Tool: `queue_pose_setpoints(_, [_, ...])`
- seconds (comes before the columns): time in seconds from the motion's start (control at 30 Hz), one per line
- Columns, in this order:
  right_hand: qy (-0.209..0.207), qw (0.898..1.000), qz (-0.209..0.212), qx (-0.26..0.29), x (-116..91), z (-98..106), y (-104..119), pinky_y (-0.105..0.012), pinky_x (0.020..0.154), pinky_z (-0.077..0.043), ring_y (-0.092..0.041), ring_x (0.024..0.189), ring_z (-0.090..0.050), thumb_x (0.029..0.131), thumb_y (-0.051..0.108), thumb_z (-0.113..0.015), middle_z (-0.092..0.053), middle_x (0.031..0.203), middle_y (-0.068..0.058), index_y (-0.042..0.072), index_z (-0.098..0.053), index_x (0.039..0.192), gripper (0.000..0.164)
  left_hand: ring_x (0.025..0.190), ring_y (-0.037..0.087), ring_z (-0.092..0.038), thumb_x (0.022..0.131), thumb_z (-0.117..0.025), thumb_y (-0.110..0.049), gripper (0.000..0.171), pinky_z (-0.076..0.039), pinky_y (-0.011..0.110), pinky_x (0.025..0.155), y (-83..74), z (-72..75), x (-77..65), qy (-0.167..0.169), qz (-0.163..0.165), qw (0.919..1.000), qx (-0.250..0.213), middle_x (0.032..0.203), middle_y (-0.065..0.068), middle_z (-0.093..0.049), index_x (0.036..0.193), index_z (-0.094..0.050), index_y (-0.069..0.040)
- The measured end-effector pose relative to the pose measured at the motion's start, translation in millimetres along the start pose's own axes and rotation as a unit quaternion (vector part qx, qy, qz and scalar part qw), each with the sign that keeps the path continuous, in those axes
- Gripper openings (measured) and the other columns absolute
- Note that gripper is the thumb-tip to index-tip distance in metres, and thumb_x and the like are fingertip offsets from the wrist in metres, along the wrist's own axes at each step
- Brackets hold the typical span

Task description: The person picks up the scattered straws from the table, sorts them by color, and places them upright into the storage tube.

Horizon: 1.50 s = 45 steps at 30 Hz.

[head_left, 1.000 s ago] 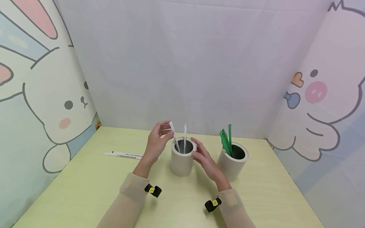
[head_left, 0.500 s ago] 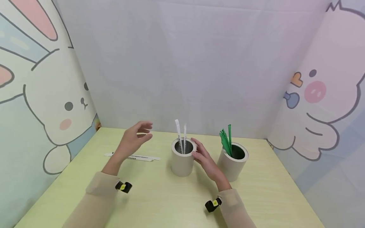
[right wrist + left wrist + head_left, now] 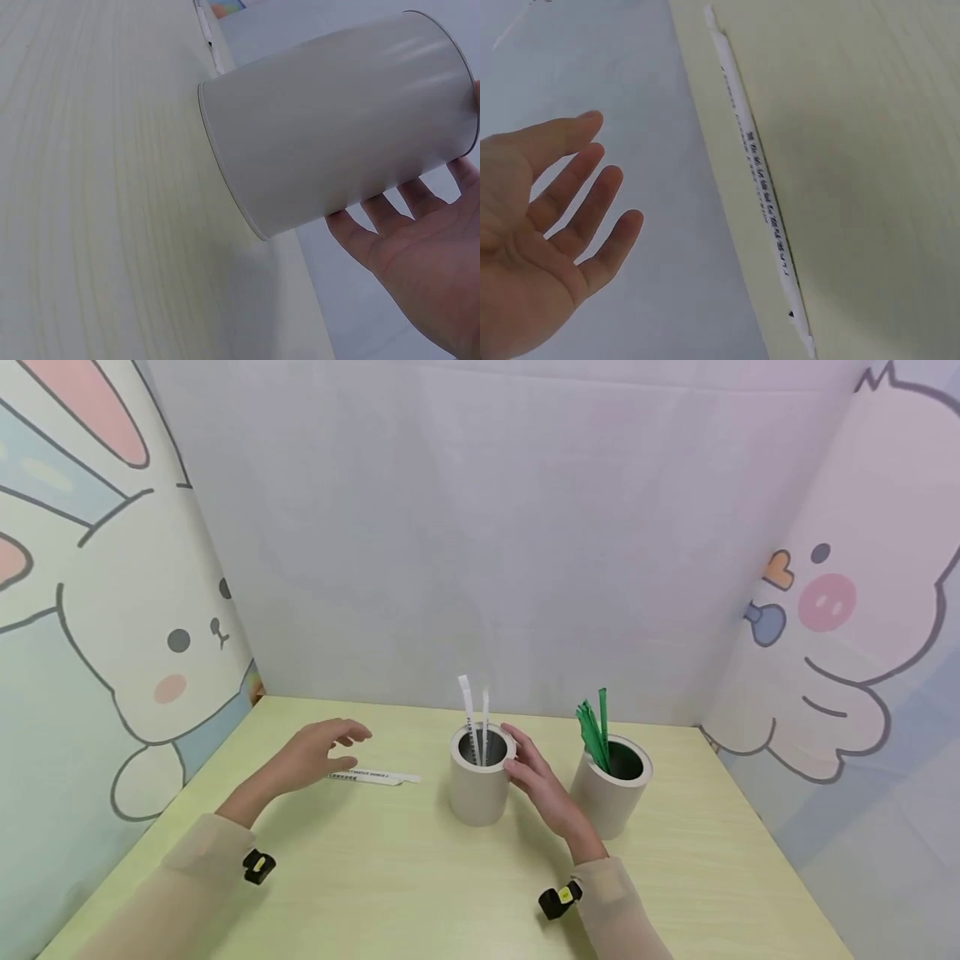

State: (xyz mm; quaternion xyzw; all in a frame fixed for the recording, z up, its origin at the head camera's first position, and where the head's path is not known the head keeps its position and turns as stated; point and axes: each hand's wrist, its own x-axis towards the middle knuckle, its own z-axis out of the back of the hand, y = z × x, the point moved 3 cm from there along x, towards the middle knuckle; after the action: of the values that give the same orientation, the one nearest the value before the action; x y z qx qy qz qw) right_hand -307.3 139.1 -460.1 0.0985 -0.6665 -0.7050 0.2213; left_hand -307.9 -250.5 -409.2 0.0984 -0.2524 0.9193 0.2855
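Observation:
My left hand point(image 3: 311, 756) hovers over the table's left side, fingers loosely bent and holding nothing. Beneath it lie white paper-wrapped straws point(image 3: 378, 777) with dark print, partly hidden by the hand; in the left wrist view a wrapped straw point(image 3: 757, 180) lies apart from the fingers. A light grey cylindrical holder point(image 3: 477, 797) stands upright mid-table with two white wrapped straws point(image 3: 468, 702) leaning in it. My right hand point(image 3: 547, 789) holds this holder at its right side near the rim; the right wrist view shows several fingers point(image 3: 386, 214) against its wall.
A second light grey holder point(image 3: 606, 802) stands to the right, behind my right forearm, with several green wrapped straws point(image 3: 591, 733) in it. A pale wood-grain table point(image 3: 420, 893) meets a plain back wall point(image 3: 480, 543), with cartoon-printed panels on both sides.
My left hand has let go of a white straw, which now leans in the middle holder, and has moved left and down over the straws on the table. The right hand stays in place.

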Motion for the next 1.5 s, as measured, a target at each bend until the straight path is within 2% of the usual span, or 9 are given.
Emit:
queue_pose_setpoints(0.07, [-0.002,1.0,0.0,0.001,0,0,0,-0.061,0.129,-0.022,-0.033,0.161,-0.023,0.113,0.029,-0.046,-0.022,0.175,-0.01,0.03,-0.024,0.168,0.06,0.108,0.031,-0.071,0.09,-0.083,-0.001,0.044,-0.059,0.056,0.094,6.8,-2.5,-4.4,0.025,-0.009,0.9996,0.007,0.124,0.007,-0.073,0.13,-0.068,-0.009])
queue_pose_setpoints(0.23, [-0.005,1.0,-0.001,0.002,0,-1,-1,-0.06,0.129,-0.023,-0.031,0.16,-0.025,0.112,0.031,-0.048,-0.025,0.174,-0.007,0.031,-0.025,0.168,0.06,0.108,0.035,-0.07,0.09,-0.082,0.0,0.04,-0.06,0.053,0.091,21.9,-8.3,-12.3,0.075,-0.003,0.9971,0.008,0.119,0.009,-0.073,0.127,-0.069,-0.008])
queue_pose_setpoints(0.4, [-0.001,1.0,0.001,0.005,1,-1,-2,-0.06,0.129,-0.023,-0.031,0.16,-0.025,0.112,0.031,-0.048,-0.025,0.174,-0.007,0.03,-0.024,0.168,0.06,0.106,0.031,-0.069,0.091,-0.08,0.001,0.035,-0.057,0.049,0.089,32.0,-14.4,-14.6,0.111,0.033,0.9931,0.016,0.114,0.005,-0.074,0.123,-0.07,-0.009])
queue_pose_setpoints(0.53, [-0.001,1.0,0.001,0.007,1,-1,-3,-0.06,0.129,-0.024,-0.031,0.16,-0.026,0.113,0.031,-0.048,-0.026,0.174,-0.007,0.031,-0.025,0.168,0.06,0.108,0.028,-0.068,0.092,-0.077,0.002,0.032,-0.055,0.052,0.093,40.2,-22.8,-16.8,0.128,0.066,0.9895,0.018,0.115,0.002,-0.073,0.12,-0.071,-0.013])
queue_pose_setpoints(0.67, [0.0,1.0,0.001,0.009,2,-1,-3,-0.06,0.129,-0.024,-0.031,0.16,-0.026,0.113,0.031,-0.047,-0.025,0.174,-0.007,0.031,-0.025,0.168,0.059,0.105,0.025,-0.066,0.091,-0.076,0.003,0.031,-0.055,0.052,0.094,43.6,-28.5,-19.4,0.125,0.068,0.9895,0.025,0.113,0.0,-0.073,0.117,-0.072,-0.014])
queue_pose_setpoints(0.87, [-0.005,1.0,0.003,0.008,1,-1,-2,-0.06,0.129,-0.024,-0.031,0.16,-0.026,0.112,0.031,-0.048,-0.026,0.174,-0.007,0.03,-0.025,0.168,0.06,0.099,0.022,-0.066,0.091,-0.076,0.005,0.031,-0.056,0.045,0.088,41.1,-30.0,-18.2,0.119,0.042,0.9915,0.03,0.107,0.0,-0.072,0.115,-0.073,-0.014])
queue_pose_setpoints(1.07, [-0.007,1.0,0.004,0.01,2,0,-2,-0.059,0.129,-0.025,-0.031,0.16,-0.026,0.112,0.03,-0.049,-0.026,0.173,-0.007,0.03,-0.027,0.167,0.06,0.092,0.016,-0.067,0.091,-0.077,0.008,0.03,-0.057,0.034,0.08,39.5,-31.2,-18.4,0.118,-0.015,0.9923,0.034,0.099,-0.004,-0.072,0.108,-0.074,-0.017])
queue_pose_setpoints(1.3, [-0.007,1.0,0.001,0.01,2,-1,-2,-0.06,0.129,-0.024,-0.031,0.16,-0.026,0.112,0.03,-0.049,-0.026,0.173,-0.007,0.03,-0.027,0.167,0.059,0.088,0.017,-0.069,0.088,-0.077,0.013,0.033,-0.058,0.034,0.076,35.1,-32.7,-20.0,0.107,-0.071,0.9911,0.033,0.097,-0.003,-0.072,0.104,-0.075,-0.017])
queue_pose_setpoints(1.5, [-0.006,1.0,0.002,0.011,1,-1,-3,-0.062,0.129,-0.023,-0.033,0.16,-0.024,0.112,0.031,-0.048,-0.024,0.174,-0.008,0.03,-0.025,0.168,0.061,0.094,0.022,-0.072,0.091,-0.075,0.012,0.033,-0.06,0.034,0.08,24.8,-31.3,-17.3,0.09,-0.089,0.9919,0.01,0.105,0.001,-0.075,0.113,-0.075,-0.013])
